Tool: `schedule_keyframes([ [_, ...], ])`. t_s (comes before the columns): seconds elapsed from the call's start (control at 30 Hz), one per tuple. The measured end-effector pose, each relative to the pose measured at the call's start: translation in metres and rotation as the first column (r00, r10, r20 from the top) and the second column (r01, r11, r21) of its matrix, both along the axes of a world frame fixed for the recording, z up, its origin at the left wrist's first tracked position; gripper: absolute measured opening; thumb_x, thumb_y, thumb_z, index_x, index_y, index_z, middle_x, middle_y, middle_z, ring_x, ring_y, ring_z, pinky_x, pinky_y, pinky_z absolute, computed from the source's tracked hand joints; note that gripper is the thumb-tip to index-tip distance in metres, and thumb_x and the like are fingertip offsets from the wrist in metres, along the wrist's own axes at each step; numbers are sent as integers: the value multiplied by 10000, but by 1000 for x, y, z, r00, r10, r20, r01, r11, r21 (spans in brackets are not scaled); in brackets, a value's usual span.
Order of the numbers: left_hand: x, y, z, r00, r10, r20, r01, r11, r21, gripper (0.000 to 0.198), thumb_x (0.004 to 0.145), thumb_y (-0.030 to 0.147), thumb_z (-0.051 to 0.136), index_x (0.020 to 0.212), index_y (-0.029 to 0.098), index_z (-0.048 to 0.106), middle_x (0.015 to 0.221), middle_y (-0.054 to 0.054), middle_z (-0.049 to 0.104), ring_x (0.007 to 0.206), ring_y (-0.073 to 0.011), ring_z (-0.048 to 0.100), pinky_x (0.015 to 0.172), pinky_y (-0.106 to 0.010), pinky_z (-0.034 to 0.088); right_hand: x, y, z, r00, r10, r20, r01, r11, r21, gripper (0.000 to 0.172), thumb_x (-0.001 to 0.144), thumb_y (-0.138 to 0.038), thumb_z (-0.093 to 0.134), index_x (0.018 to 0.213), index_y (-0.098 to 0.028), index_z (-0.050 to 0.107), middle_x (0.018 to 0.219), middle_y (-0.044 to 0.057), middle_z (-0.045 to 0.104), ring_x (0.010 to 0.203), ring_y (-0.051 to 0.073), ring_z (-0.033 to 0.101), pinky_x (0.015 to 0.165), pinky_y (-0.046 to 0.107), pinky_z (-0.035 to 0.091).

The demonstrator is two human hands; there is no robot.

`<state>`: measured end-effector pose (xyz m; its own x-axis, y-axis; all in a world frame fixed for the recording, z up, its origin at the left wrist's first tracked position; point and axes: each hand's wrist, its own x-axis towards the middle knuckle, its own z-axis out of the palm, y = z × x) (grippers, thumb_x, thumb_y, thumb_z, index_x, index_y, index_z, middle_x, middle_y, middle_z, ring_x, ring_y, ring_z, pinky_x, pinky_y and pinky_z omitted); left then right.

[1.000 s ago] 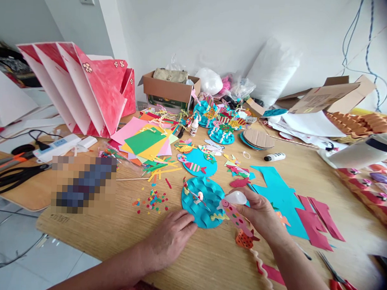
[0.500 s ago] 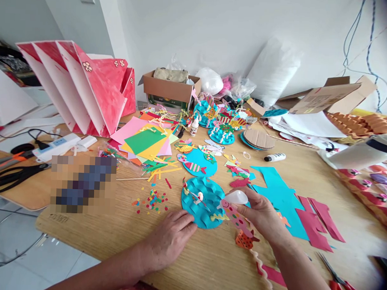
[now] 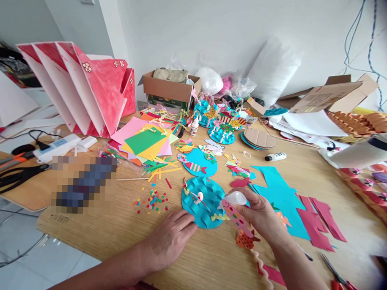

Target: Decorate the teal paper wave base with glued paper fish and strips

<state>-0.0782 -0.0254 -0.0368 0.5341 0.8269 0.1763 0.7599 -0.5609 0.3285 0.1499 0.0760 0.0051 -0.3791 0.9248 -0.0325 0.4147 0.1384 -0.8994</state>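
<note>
My left hand (image 3: pixel 171 237) lies flat on the wooden table (image 3: pixel 120 231), fingers together, its tips touching the near edge of a blue corrugated paper disc (image 3: pixel 201 200). My right hand (image 3: pixel 261 215) is closed around a small white glue bottle (image 3: pixel 236 198), tip pointing left over the disc's right side. Under that hand lies a pink dotted paper fish (image 3: pixel 237 218), with an orange paper fish (image 3: pixel 245 240) just below it. A white wavy paper strip (image 3: pixel 263 270) runs toward the table's near edge.
Coloured paper sheets (image 3: pixel 146 141), confetti (image 3: pixel 153 199), more blue discs with fish (image 3: pixel 197 162) and a blue cut sheet (image 3: pixel 280 194) cover the middle. Red scissors (image 3: pixel 341 281) lie near right, black scissors (image 3: pixel 14 177) far left. A red folded board (image 3: pixel 84 86) and boxes (image 3: pixel 170 91) stand behind.
</note>
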Motion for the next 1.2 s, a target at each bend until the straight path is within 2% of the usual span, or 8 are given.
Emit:
schedule_keyframes([
  [0.27, 0, 1, 0, 1000, 1, -9, -1, 1000, 22, 177, 841, 153, 467, 1004, 177, 532, 1037, -29, 542, 995, -164, 453, 892, -319, 396, -1, -2, -1, 998, -22, -52, 21, 999, -26, 249, 616, -375, 672, 787, -208, 604, 678, -7, 589, 607, 154, 537, 566, 276, 448],
  [0.43, 1, 1, 1, 1000, 6, -8, -6, 1000, 29, 169, 836, 155, 476, 990, 178, 539, 1024, -31, 547, 993, -164, 460, 894, -322, 404, 3, -2, -5, 994, -41, -98, 35, 998, -61, 301, 637, -397, 656, 865, -210, 595, 723, 3, 611, 662, 169, 559, 608, 297, 462],
  [0.6, -2, -1, 5, 999, 9, 48, -9, 1000, 5, 210, 835, 110, 445, 1014, 179, 531, 1032, -31, 542, 981, -152, 476, 886, -296, 422, 8, 0, -6, 981, -120, -155, 106, 990, -97, 298, 613, -410, 677, 820, -213, 589, 732, 8, 634, 703, 189, 580, 648, 320, 472],
  [0.73, -13, 2, 12, 990, 72, 119, -82, 994, 75, 252, 842, 90, 394, 1046, 161, 523, 1032, -51, 544, 978, -158, 480, 883, -311, 429, 10, 2, -6, 954, -193, -228, 154, 972, -178, 335, 592, -392, 702, 861, -226, 592, 760, 7, 657, 742, 200, 600, 665, 320, 477],
  [0.83, -23, 10, 15, 984, 149, 98, -160, 981, 114, 276, 835, 81, 383, 1066, 142, 519, 1034, -70, 544, 992, -182, 468, 884, -356, 428, 11, 4, -6, 931, -223, -288, 163, 963, -217, 295, 603, -393, 696, 831, -232, 600, 783, 13, 670, 762, 208, 614, 694, 327, 480],
  [0.97, -32, 25, 17, 978, 209, 19, -210, 976, 66, 321, 825, 61, 384, 1113, 147, 498, 1073, -66, 535, 1015, -187, 446, 898, -370, 415, 10, 8, -6, 928, -202, -314, 156, 974, -167, 254, 645, -405, 664, 833, -241, 617, 854, 28, 676, 826, 212, 613, 767, 331, 467],
  [1.1, -36, 36, 14, 983, 174, -58, -172, 985, 29, 320, 829, 60, 379, 1112, 136, 507, 1068, -64, 549, 1015, -185, 446, 906, -359, 406, 8, 18, -2, 942, -158, -296, 131, 985, -110, 283, 664, -429, 644, 877, -245, 613, 889, 32, 672, 886, 224, 599, 790, 342, 461],
  [1.2, -38, 39, 9, 987, 139, -87, -135, 990, 42, 334, 824, 53, 378, 1124, 130, 502, 1092, -66, 543, 1045, -186, 431, 927, -357, 388, 2, 27, 4, 943, -134, -305, 116, 990, -76, 303, 645, -391, 675, 907, -260, 597, 871, 7, 668, 851, 202, 602, 773, 328, 467],
])
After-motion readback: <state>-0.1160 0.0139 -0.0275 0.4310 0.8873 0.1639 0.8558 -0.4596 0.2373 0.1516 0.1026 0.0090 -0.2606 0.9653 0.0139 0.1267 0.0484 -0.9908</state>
